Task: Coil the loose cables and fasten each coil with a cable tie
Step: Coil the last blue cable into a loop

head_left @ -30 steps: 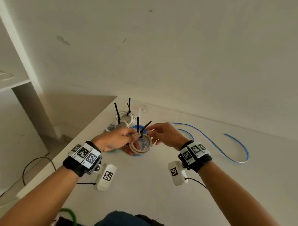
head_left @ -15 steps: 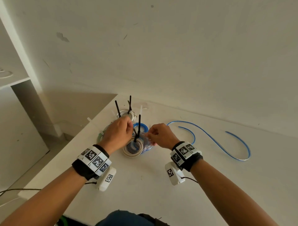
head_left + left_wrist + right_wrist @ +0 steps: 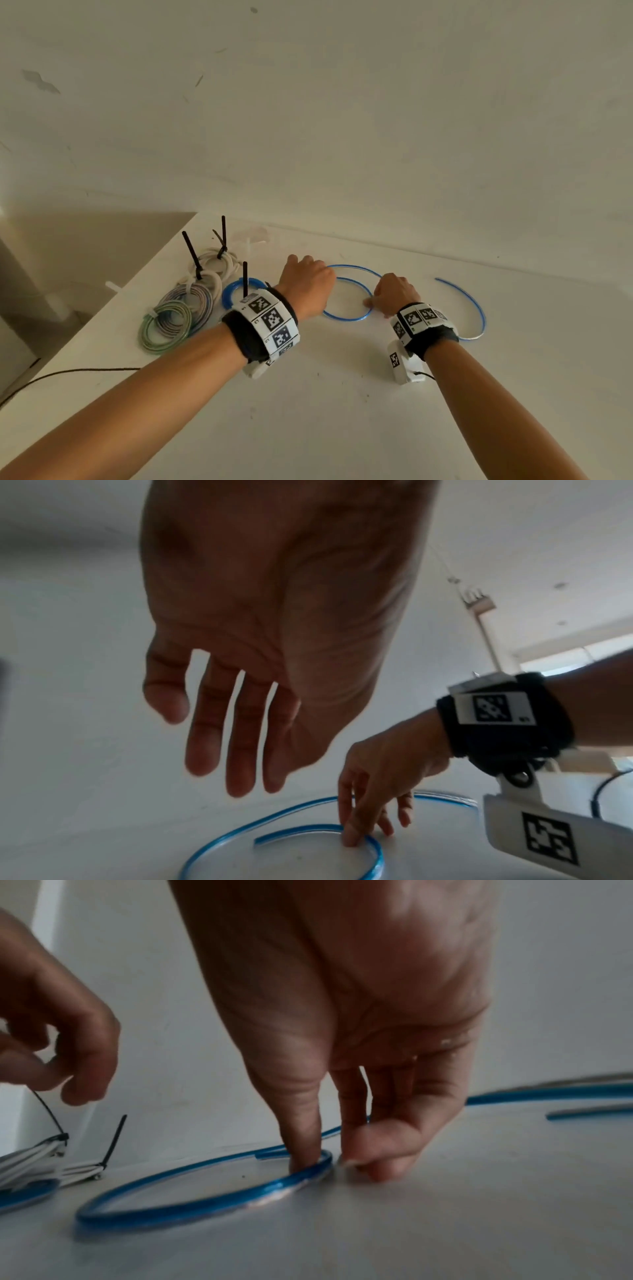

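The left hand (image 3: 306, 287) hovers palm-down above the table (image 3: 325, 411), fingers loose and spread, gripping nothing. Just right of its fingertips the loose blue cable (image 3: 346, 317) lies looped. The right hand (image 3: 394, 295) points downward, its forefinger inside the loop and thumb outside, pinching the cable.

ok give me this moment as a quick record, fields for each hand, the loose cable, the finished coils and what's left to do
left hand: open, fingers straight, hovering above the cable, holding nothing
right hand: fingertips pinching the loose blue cable against the white table
loose blue cable: one loop curled beside its free end, the rest trailing right, no tie on it
finished coils: piled at the table's left corner, black tie tails sticking up
left to do: coil and tie the blue cable
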A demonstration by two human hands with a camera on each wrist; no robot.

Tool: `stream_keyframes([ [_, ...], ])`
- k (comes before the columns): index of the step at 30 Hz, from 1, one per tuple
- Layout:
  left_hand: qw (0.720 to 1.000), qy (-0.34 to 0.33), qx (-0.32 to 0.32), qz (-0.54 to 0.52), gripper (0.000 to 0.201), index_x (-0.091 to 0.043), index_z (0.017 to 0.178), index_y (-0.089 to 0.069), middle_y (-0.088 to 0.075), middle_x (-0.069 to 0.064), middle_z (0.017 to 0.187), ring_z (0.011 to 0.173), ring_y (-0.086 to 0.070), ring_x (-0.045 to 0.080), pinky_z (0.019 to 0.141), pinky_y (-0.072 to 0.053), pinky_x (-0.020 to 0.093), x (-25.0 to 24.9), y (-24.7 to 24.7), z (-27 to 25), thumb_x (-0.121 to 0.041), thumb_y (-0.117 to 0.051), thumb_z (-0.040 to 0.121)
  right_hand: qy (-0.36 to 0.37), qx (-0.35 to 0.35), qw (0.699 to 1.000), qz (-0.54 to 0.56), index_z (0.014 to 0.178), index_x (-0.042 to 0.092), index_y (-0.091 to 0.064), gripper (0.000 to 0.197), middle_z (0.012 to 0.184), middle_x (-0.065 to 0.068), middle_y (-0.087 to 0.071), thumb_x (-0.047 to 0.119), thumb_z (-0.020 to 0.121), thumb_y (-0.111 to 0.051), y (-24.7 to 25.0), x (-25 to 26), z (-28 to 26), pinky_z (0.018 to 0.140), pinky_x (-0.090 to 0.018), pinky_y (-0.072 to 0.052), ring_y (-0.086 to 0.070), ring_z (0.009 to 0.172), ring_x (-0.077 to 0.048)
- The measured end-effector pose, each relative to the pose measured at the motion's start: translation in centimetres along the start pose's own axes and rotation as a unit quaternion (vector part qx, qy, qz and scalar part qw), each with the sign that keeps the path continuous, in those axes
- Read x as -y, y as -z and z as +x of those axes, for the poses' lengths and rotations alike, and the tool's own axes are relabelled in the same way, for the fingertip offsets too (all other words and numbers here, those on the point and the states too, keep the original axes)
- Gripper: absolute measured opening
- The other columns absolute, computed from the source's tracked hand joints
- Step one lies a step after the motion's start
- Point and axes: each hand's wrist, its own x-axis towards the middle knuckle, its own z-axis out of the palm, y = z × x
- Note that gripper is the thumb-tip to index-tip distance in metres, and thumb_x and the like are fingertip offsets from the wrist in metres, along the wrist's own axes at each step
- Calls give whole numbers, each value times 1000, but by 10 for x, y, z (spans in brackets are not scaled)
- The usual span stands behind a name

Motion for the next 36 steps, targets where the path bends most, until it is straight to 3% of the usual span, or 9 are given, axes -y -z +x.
stream_keyframes([
  [4,998,-24,36,-43,9,-10,103,-59,-62,11,120,112,-60,33,83,-42,37,-23,5,17,-11,-57,94,16,7,998,61,85,6,-74,13,77,-10,-73,17,79,-74,3,-1,0,72,-31,-59,-72,78,-26],
  [8,981,-12,72,-181,50,-5,130,-52,-52,14,135,123,-54,36,95,-45,41,-35,-7,25,-37,-66,94,30,28,948,317,79,1,-71,12,67,-13,-67,6,89,-67,20,1,-16,61,-30,-60,-64,53,-19],
  [12,967,1,-76,-243,22,-13,111,-64,-68,10,110,104,-62,32,75,-44,35,-42,-11,23,-30,-57,99,63,40,864,498,102,-8,-68,24,77,-14,-68,15,95,-71,50,-2,-43,61,-23,-58,-67,60,-17],
  [16,915,-46,-188,-355,24,-14,96,-70,-67,6,84,78,-60,26,69,-46,38,-31,8,17,-32,-55,101,77,-121,889,435,128,10,-56,53,102,-7,-69,47,93,-70,70,-8,-52,62,-30,-60,-69,70,-17],
  [18,890,-72,-210,-398,25,-15,98,-73,-66,-1,80,72,-60,16,70,-48,35,-22,22,17,-34,-56,99,141,-199,902,357,138,25,-52,47,115,-3,-61,47,98,-61,77,-10,-57,67,-34,-62,-69,82,-17],
  [21,848,-74,-256,-458,19,-14,106,-75,-64,-8,72,62,-57,0,64,-49,23,-13,49,11,-25,-61,99,208,-185,874,398,120,16,-70,32,106,-6,-68,34,107,-47,86,-6,-68,66,-29,-60,-66,87,-19],
  [25,778,-34,-315,-543,22,-10,108,-75,-68,1,73,59,-61,6,58,-58,27,-6,72,4,-25,-62,100,263,-147,831,468,110,2,-71,23,93,-15,-75,18,105,-55,97,-5,-87,78,-33,-62,-70,77,-19],
  [32,636,53,-212,-740,19,3,104,-66,-64,17,90,70,-67,19,68,-63,37,-17,59,-2,-15,-65,98,244,-174,804,514,116,5,-67,18,77,-10,-74,11,100,-63,100,-8,-91,64,-27,-58,-67,63,-16],
  [36,623,19,-88,-777,19,0,114,-62,-63,18,89,77,-68,29,71,-62,39,-29,41,-7,-1,-65,95,230,-197,831,466,102,9,-65,7,79,-4,-78,15,98,-67,89,-7,-80,66,-26,-58,-74,70,-17],
])
